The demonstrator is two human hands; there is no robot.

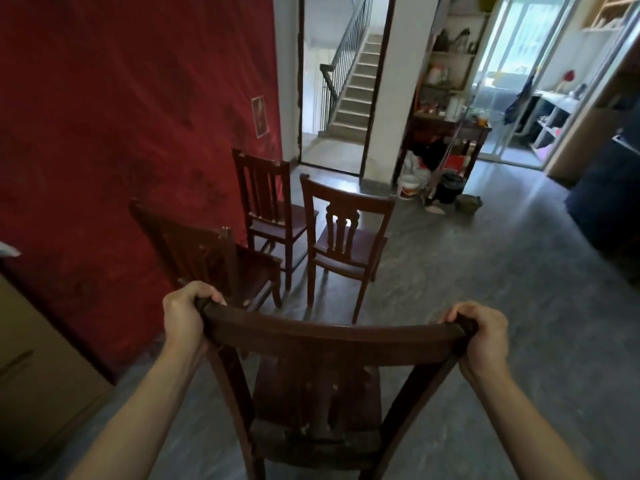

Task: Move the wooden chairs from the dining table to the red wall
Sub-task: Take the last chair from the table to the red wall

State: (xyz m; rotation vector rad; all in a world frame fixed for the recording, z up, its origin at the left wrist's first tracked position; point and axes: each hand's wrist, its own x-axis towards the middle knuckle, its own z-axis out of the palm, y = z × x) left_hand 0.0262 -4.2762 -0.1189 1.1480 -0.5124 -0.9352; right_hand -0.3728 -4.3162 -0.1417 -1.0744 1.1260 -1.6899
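Observation:
I hold a dark wooden chair [322, 386] in front of me by its curved top rail. My left hand [185, 315] grips the rail's left end and my right hand [479, 336] grips its right end. The red wall [121, 133] fills the left side of the view. Three more wooden chairs stand near it: the closest one [214, 258] right by the wall, a slatted one [266, 209] farther back against the wall, and a third [346, 237] a little out on the floor. No dining table shows.
A pale cabinet [38, 368] stands at the lower left. An open doorway [343, 81] leads to stairs. A cluttered side table with shelves [446, 129] and buckets [408, 187] sit at the back. A dark bulky object [606, 209] stands at the right. Grey floor stretches open on the right.

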